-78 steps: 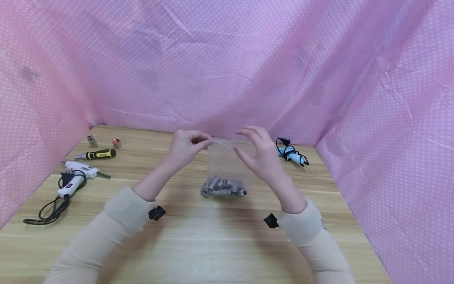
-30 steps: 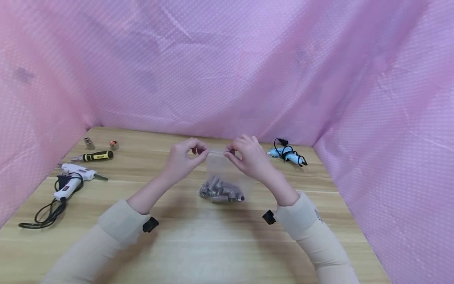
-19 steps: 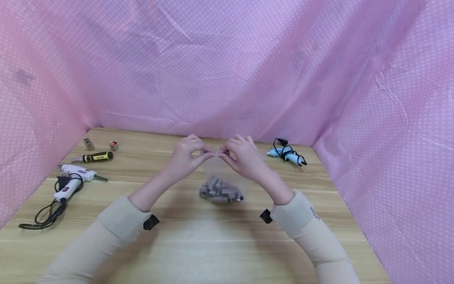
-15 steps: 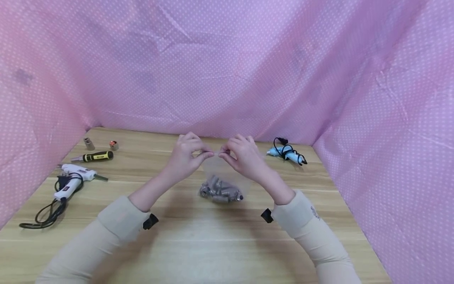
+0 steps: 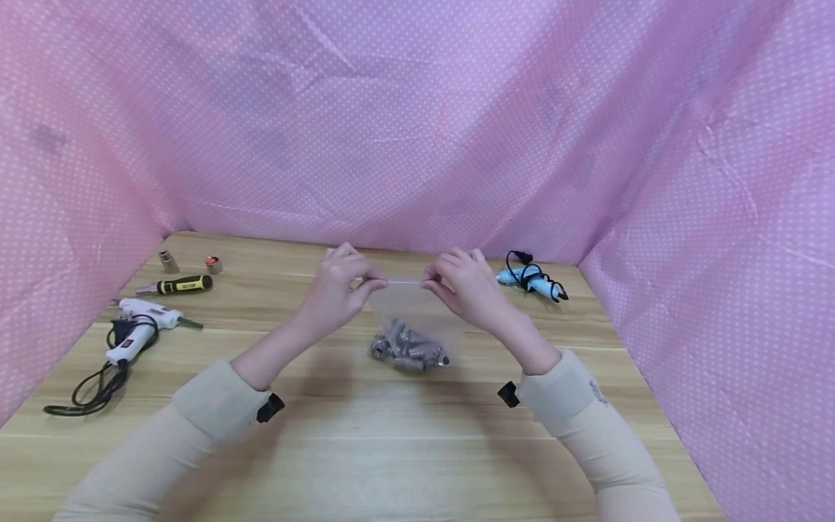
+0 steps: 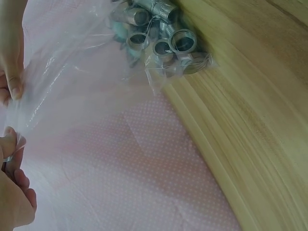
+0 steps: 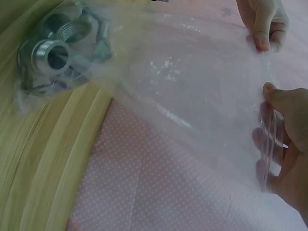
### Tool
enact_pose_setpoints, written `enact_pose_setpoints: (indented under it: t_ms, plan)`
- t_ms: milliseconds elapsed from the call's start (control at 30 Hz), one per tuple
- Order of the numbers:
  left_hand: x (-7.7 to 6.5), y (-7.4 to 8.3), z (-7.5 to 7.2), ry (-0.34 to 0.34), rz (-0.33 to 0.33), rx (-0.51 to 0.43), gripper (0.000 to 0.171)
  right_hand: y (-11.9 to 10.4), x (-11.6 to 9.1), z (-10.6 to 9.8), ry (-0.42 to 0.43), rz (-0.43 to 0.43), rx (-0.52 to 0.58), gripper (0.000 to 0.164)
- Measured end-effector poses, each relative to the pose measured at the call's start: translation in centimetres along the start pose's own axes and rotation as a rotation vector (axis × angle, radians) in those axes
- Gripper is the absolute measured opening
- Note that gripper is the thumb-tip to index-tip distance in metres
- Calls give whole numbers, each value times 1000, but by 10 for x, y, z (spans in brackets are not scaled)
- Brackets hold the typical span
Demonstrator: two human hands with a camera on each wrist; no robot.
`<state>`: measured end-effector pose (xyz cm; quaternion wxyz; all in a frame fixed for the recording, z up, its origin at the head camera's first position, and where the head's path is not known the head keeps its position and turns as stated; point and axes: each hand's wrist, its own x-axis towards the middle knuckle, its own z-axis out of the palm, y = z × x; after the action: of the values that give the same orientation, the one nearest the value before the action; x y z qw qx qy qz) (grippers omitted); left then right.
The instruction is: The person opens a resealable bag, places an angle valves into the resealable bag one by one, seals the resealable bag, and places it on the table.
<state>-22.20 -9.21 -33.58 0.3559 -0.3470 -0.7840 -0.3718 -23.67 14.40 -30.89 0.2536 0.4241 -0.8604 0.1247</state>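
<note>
A clear zip-lock bag (image 5: 415, 308) hangs between both hands, its top edge stretched almost level in the head view. Several threaded metal pipe fittings (image 5: 409, 348) fill its bottom, which seems to touch the table; in the left wrist view some fittings (image 6: 163, 45) show ring-shaped open ends. My left hand (image 5: 335, 290) pinches the left part of the bag's top between thumb and fingertips. At the right part of that edge, my right hand (image 5: 470, 290) does the same. In the right wrist view, the right hand's thumb (image 7: 274, 95) presses on the zip strip, with fingers behind the film.
On the left of the wooden table (image 5: 365, 464) lie a white glue gun (image 5: 140, 333) with black cord, a yellow-black screwdriver (image 5: 176, 285) and two metal fittings (image 5: 168, 261). A light-blue corded tool (image 5: 535, 281) lies back right. Pink dotted cloth (image 5: 417, 130) walls the table.
First the right fingers were spread by the bag's top; then they pinched it. Both hands came together at the middle, and now they have slid apart along the edge.
</note>
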Motion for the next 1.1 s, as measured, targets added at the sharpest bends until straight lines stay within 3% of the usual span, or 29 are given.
enact_pose_setpoints:
  t_ms: [633,1100]
  plan:
    - [1,-8,-4,-44,-39,13,11,33,-28,-8,114,-18,25,13]
    - [1,-11,-5,-62,-83,8,11,47,-41,-13,131,-18,26,15]
